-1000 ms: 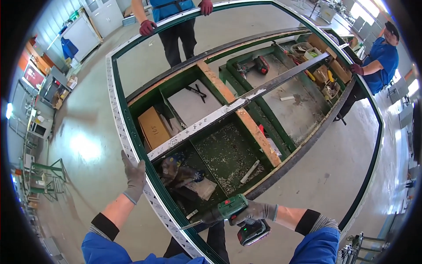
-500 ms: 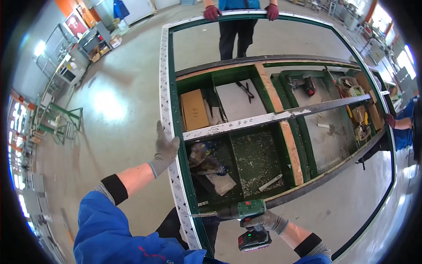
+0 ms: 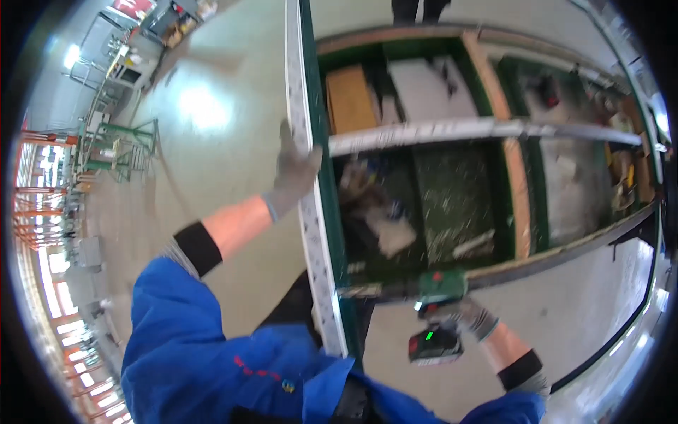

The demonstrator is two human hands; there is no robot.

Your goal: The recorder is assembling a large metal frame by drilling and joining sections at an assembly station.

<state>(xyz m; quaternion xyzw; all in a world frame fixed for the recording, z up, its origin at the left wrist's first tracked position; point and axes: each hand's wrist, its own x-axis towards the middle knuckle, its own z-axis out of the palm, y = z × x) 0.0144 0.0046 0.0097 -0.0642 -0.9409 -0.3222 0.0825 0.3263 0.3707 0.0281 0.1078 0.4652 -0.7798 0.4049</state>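
Observation:
A large rectangular frame (image 3: 324, 226), white on its outer face and dark green inside, runs lengthwise in front of me. My gloved left hand (image 3: 295, 177) grips its left bar, thumb over the top and fingers on the outer side. In my gloved right hand (image 3: 467, 316) is a green cordless drill (image 3: 443, 286), held by the handle above its black battery with a lit green light. The drill points left, its long bit meeting the inner side of the left bar near my body. Blur hides whether the tip has entered the bar.
Under the frame is a workbench (image 3: 521, 205) with wood-edged green compartments. These hold a cardboard box (image 3: 350, 99), a white sheet (image 3: 427, 88), crumpled scraps and shavings. A white-topped crossbar (image 3: 424, 132) spans above them. Another person's legs (image 3: 420, 10) show beyond; a green metal stand (image 3: 127, 145) is at left.
The view has shifted, so the frame and bench sit higher and farther right, and the far bar with another person's gloved hands has left the picture. Both my hands keep their holds.

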